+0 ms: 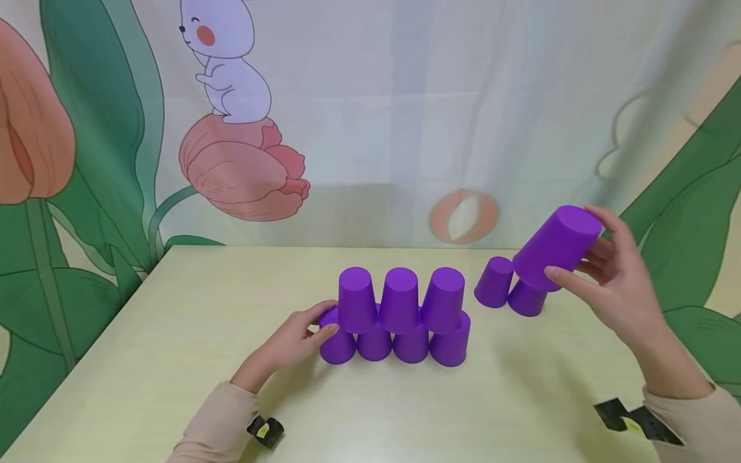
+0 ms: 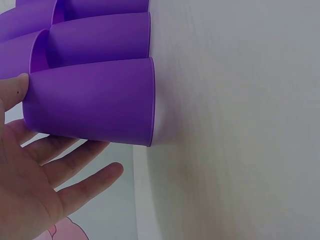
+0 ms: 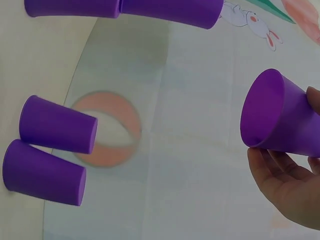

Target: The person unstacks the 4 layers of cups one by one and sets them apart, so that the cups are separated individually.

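Observation:
In the head view, my right hand (image 1: 622, 283) holds a tilted purple cup (image 1: 558, 247) in the air, thumb on the near side and fingers round the far side. Its open mouth (image 3: 262, 112) shows in the right wrist view. My left hand (image 1: 295, 337) is at the left end of a stack of upside-down purple cups. Thumb and fingers grip the leftmost bottom cup (image 2: 92, 100) near its top, while the outer fingers stretch out straight beside it. Three cups, the middle one (image 1: 401, 299) among them, stand on a bottom row of several cups (image 1: 411, 345).
Two more upside-down purple cups stand side by side at the back right, the left one (image 1: 493, 283) and the right one (image 1: 527, 299). The pale table (image 1: 173, 321) ends at a printed curtain (image 1: 370, 128). A black strap piece (image 1: 266, 431) shows at the left wrist.

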`<state>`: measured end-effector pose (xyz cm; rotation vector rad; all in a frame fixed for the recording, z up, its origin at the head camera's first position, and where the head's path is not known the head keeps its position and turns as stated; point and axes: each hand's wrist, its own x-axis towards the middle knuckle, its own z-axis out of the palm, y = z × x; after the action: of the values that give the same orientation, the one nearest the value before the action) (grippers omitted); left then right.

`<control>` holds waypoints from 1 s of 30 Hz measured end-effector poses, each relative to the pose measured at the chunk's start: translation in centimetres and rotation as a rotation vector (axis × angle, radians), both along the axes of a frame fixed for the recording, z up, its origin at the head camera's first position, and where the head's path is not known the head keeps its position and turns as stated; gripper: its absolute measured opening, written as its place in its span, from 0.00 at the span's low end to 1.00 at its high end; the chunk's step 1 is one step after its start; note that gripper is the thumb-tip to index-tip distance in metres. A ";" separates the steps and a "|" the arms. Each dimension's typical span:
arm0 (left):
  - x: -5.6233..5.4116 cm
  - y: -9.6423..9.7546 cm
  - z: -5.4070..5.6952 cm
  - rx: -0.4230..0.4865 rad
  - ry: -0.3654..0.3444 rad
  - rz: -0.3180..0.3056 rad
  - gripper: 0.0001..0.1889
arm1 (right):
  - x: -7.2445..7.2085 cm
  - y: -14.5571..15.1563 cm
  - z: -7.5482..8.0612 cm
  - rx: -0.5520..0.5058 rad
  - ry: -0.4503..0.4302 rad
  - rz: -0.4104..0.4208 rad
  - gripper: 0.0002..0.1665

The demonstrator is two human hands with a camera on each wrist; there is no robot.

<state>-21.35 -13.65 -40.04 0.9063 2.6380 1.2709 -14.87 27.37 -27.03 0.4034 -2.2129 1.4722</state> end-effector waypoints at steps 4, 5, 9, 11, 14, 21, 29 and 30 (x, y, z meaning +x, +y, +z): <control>0.0 0.0 0.0 -0.003 -0.006 0.006 0.22 | -0.2 0.9 -0.4 0.065 0.005 -0.057 0.49; 0.1 0.0 0.0 -0.005 -0.006 0.008 0.22 | -0.3 1.1 -0.5 0.085 0.001 -0.077 0.49; 0.1 0.0 0.1 -0.012 -0.008 0.009 0.22 | -0.5 2.0 -0.9 0.119 -0.029 -0.133 0.49; 0.2 0.0 0.2 -0.013 -0.009 0.009 0.22 | -0.6 2.4 -1.2 0.122 -0.043 -0.147 0.49; 0.2 0.1 0.3 -0.015 -0.010 0.009 0.22 | -0.9 3.0 -1.5 0.124 -0.067 -0.163 0.49; 0.2 0.1 0.3 -0.009 -0.009 0.010 0.22 | -1.7 4.6 -2.3 0.181 -0.145 -0.234 0.49; 0.2 0.1 0.1 0.000 -0.010 0.013 0.21 | -2.5 6.3 -3.3 0.216 -0.222 -0.267 0.51; 0.2 0.1 0.2 -0.001 -0.008 0.015 0.21 | -2.6 6.5 -3.5 0.220 -0.224 -0.270 0.52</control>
<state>-21.13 -13.59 -39.89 0.8817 2.6437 1.2741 -17.49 33.85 -30.49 0.0018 -2.5006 1.1853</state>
